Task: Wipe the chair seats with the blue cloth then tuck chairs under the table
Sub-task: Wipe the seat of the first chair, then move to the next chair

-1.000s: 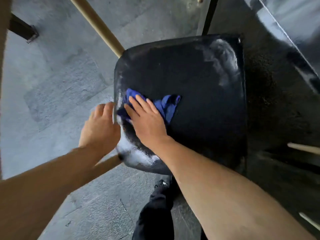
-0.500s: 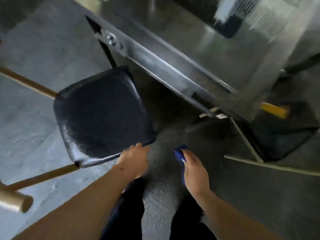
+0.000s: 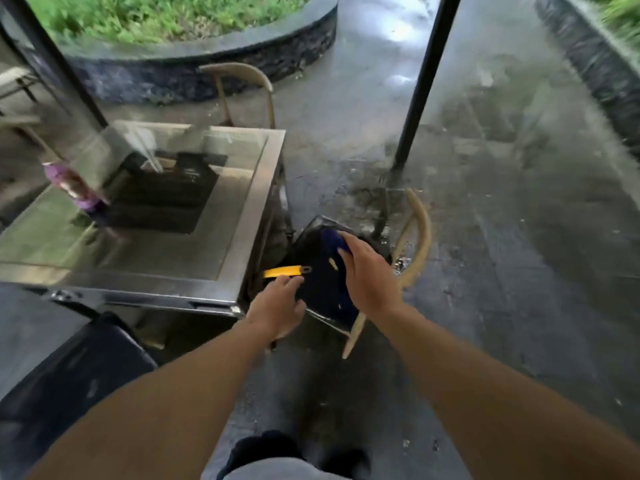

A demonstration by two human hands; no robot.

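A chair with a black seat (image 3: 320,292) and a curved wooden backrest (image 3: 420,233) stands at the right corner of the glass-topped table (image 3: 249,209). The blue cloth (image 3: 330,242) lies on the far part of that seat, and my right hand (image 3: 369,271) presses down on it, fingers gripping it. My left hand (image 3: 277,306) holds the seat's near-left corner, just below a yellow strip (image 3: 284,271). A second black chair seat (image 3: 79,372) sits at the lower left, beside the table's near edge.
A third chair with a curved wooden back (image 3: 239,77) stands at the table's far side. A pink can (image 3: 72,185) rests on the glass top. A black post (image 3: 422,81) rises behind the chair. Wet stone floor (image 3: 519,237) spreads right; a curved stone planter wall (image 3: 207,60) lies beyond.
I have left the first chair and turned right to a second one. My right hand carried the blue cloth onto its seat, and my left hand moved to this seat's corner.
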